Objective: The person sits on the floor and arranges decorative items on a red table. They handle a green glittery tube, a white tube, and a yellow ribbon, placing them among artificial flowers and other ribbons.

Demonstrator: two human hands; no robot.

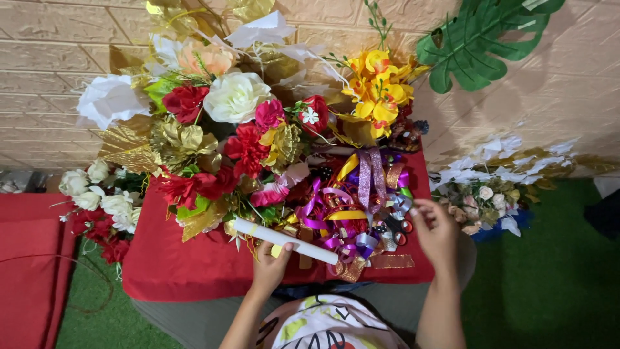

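your left hand [270, 266] clamps the white paper roll [284, 240] over the red desk [194, 271]; right hand [438, 231] looks pinched near the ribbon pile [352, 213], contents unclear. roll end could snag ribbons.

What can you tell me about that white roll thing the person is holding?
The white roll is a long, slim tube that looks like tightly rolled paper, plain white and smooth. It lies slanted, its far end up near the gold leaves and its near end down by the pile of curly ribbons. A small yellowish band crosses it near the far end. The left hand grips it from below near the middle, thumb against it. It sits above the red cloth.
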